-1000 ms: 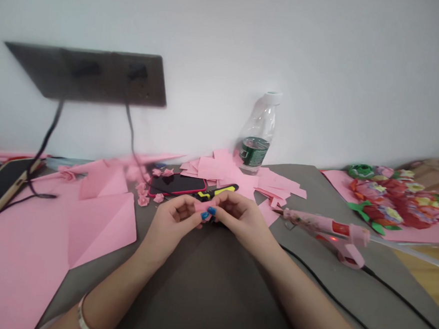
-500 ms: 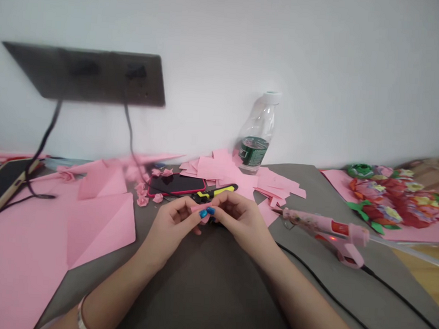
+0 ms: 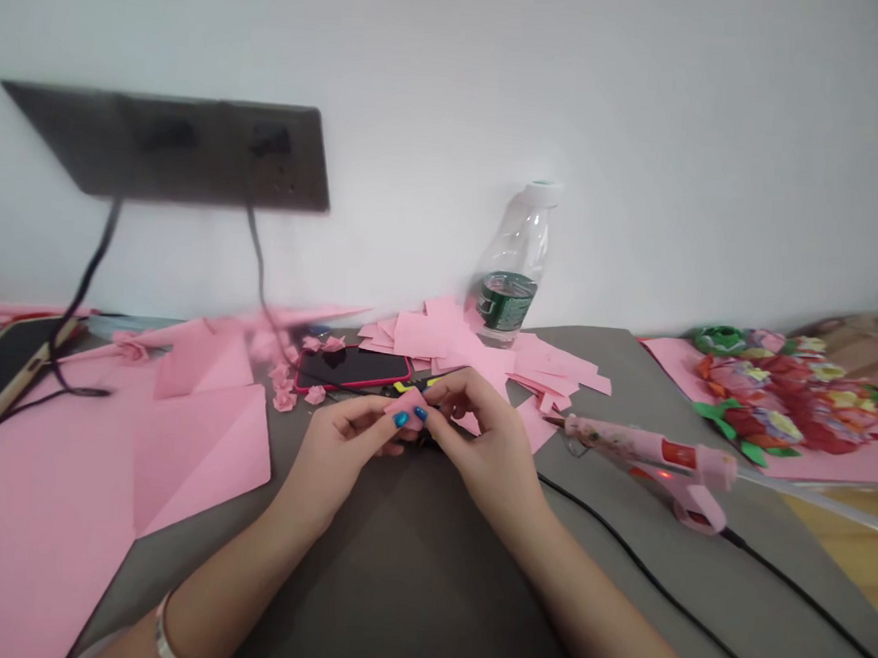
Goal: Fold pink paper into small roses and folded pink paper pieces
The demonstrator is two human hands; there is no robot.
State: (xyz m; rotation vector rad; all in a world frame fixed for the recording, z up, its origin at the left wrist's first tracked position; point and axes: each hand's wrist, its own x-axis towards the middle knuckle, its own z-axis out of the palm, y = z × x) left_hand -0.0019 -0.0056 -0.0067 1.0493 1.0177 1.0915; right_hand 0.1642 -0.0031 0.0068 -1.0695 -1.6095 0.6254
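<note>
A small piece of pink paper [image 3: 407, 403] is pinched between both my hands near the middle of the grey table. My left hand [image 3: 340, 449] grips its left side with thumb and fingers. My right hand [image 3: 486, 433] holds its right edge, thumb in front. Behind the hands lies a black and yellow tool [image 3: 421, 382], mostly hidden, so I cannot tell its kind. A phone with a red edge [image 3: 353, 367] is just beyond my left hand. Pink paper strips [image 3: 438, 339] lie piled past the fingers.
A pink glue gun [image 3: 652, 454] with a lit red light lies at right, its cord [image 3: 641, 551] running toward me. A plastic bottle [image 3: 515, 264] stands by the wall. Small folded pink pieces [image 3: 284, 388], large pink sheets [image 3: 44, 482], another phone [image 3: 4, 369] and paper flowers [image 3: 787, 393] surround the work.
The pink paper has turned so more of its face shows above my thumbs. My right hand's fingers have risen slightly and cover more of the yellow tool.
</note>
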